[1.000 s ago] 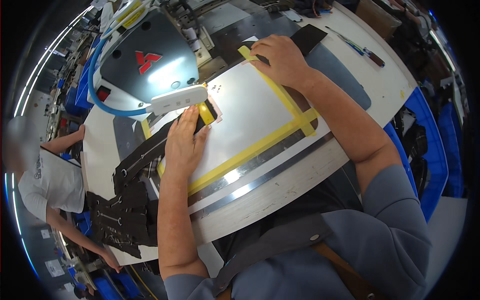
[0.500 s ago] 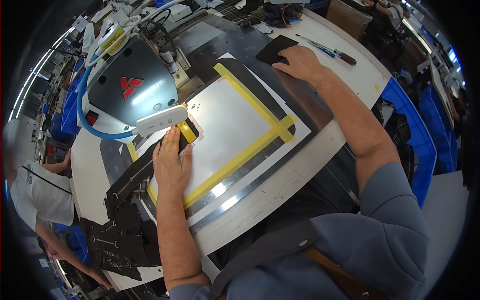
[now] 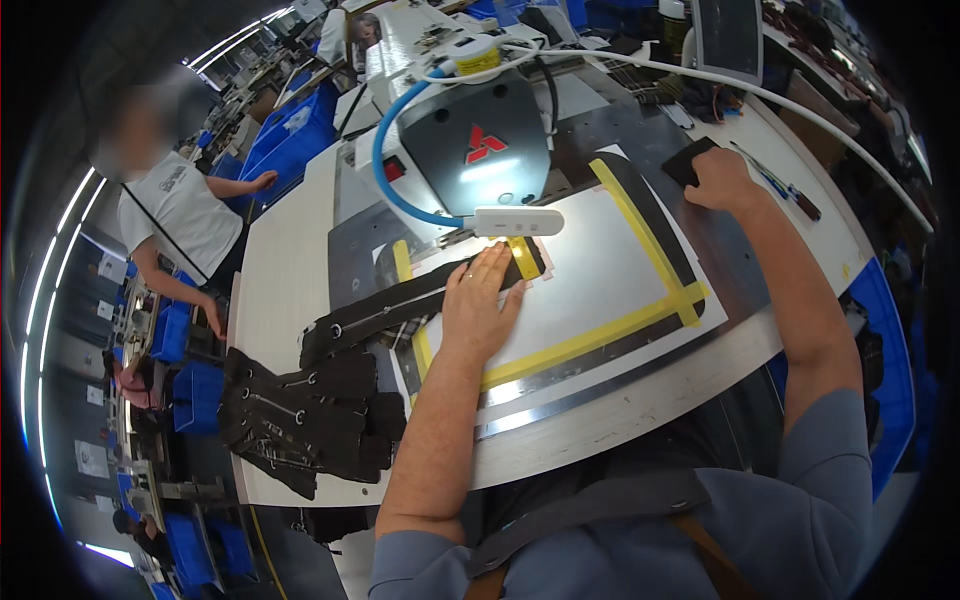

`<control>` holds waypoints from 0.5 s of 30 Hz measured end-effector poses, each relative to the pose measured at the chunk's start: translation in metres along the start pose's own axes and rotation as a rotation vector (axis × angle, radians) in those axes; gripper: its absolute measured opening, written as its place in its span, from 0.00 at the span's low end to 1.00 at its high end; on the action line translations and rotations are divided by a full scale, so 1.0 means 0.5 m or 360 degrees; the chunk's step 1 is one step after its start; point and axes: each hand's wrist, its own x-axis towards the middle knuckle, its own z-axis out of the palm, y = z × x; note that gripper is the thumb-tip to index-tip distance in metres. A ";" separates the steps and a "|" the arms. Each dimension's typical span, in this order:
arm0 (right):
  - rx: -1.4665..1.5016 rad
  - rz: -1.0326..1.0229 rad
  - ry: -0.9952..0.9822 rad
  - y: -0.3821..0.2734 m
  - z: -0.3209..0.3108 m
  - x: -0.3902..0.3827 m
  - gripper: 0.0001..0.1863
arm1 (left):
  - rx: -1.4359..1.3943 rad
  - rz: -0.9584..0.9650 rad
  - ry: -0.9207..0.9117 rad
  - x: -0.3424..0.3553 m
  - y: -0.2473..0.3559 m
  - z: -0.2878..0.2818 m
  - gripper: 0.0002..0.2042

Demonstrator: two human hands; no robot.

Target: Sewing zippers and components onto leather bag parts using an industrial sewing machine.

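My left hand lies flat, fingers stretched out, on a long black fabric strap with metal fittings. Its fingertips are beside a yellow piece at the strap's right end, under the machine head. Beneath is a pale template sheet edged with yellow tape. Out to the right, my right hand has its fingers curled over the edge of a flat black piece, apparently fabric; the fingertips are partly hidden.
A white device on a blue hose hangs just above the left fingertips. Black straps with metal rings are heaped at the table's left. Screwdriver-like tools lie right of my right hand. A blue bin stands right; another person stands left.
The view has turned left, so the table appears farther right and more of the left side shows. Both hands stay about where they were on the strap and the black piece.
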 end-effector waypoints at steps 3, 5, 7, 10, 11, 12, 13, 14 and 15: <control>-0.0020 -0.0018 0.0082 -0.001 -0.002 0.003 0.20 | -0.0014 -0.0009 -0.0008 -0.002 -0.001 0.000 0.25; 0.0025 -0.0056 0.0073 0.001 0.000 0.007 0.20 | -0.0039 -0.0004 0.0010 -0.003 -0.002 0.000 0.26; 0.0037 -0.0036 0.0014 0.004 0.005 0.010 0.20 | -0.0036 -0.0044 -0.0028 -0.004 -0.003 0.001 0.26; -0.0141 -0.0102 -0.0076 0.001 0.015 0.013 0.20 | -0.0051 -0.0067 -0.0054 -0.005 -0.003 0.003 0.26; -0.0147 -0.0169 0.0006 -0.001 0.017 0.014 0.20 | -0.0056 -0.0060 -0.0043 -0.005 -0.003 0.003 0.26; -0.0152 -0.0233 0.0088 -0.004 0.020 0.014 0.20 | -0.0061 -0.0041 -0.0005 -0.005 -0.003 0.003 0.26; -0.0157 -0.0227 0.0088 -0.007 0.022 0.016 0.20 | -0.0067 -0.0044 -0.0030 -0.005 -0.003 0.003 0.26; -0.0180 -0.0278 0.0066 -0.011 0.022 0.018 0.20 | -0.0057 -0.0049 -0.0033 -0.006 -0.003 0.003 0.26; -0.0249 -0.0286 0.0085 -0.015 0.023 0.020 0.19 | -0.0048 -0.0054 -0.0036 -0.005 -0.003 0.002 0.26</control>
